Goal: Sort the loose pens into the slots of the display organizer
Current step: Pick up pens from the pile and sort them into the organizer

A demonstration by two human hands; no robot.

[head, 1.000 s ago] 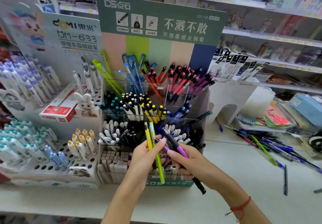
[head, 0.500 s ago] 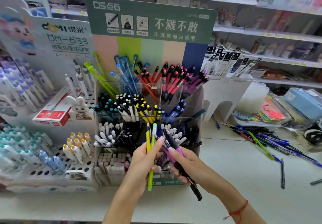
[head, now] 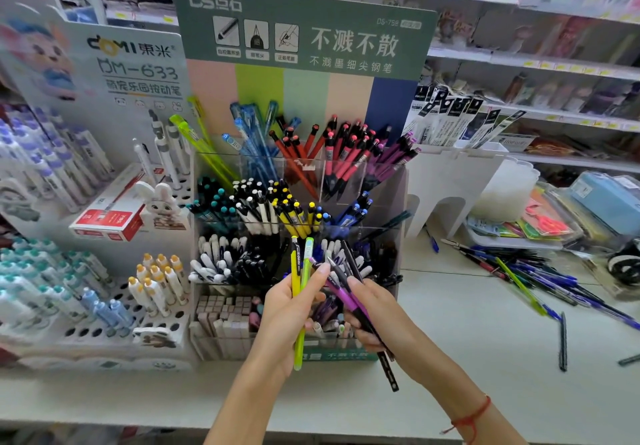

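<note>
The clear tiered display organizer (head: 398,202) stands at centre under a green header card, its slots filled with pens grouped by colour. In front of its lower tier, my left hand (head: 287,320) grips a yellow pen (head: 295,271) and a lime green pen (head: 300,334), both upright. My right hand (head: 377,320) holds a small bunch slanting down to the right: a purple pen (head: 343,297) and black pens (head: 389,372). The two hands nearly touch. A pile of loose pens (head: 540,278) lies on the counter at right.
A white pen stand (head: 86,334) with many holes and a red box (head: 107,219) sit at left. A white rack (head: 446,181) and packaged stationery (head: 554,216) stand at right. Single dark pens (head: 562,340) lie on the white counter. Shelves run behind.
The camera view shifted slightly. My left hand turned the yellow and green pens from slanting to upright. My right hand kept its bunch in about the same place.
</note>
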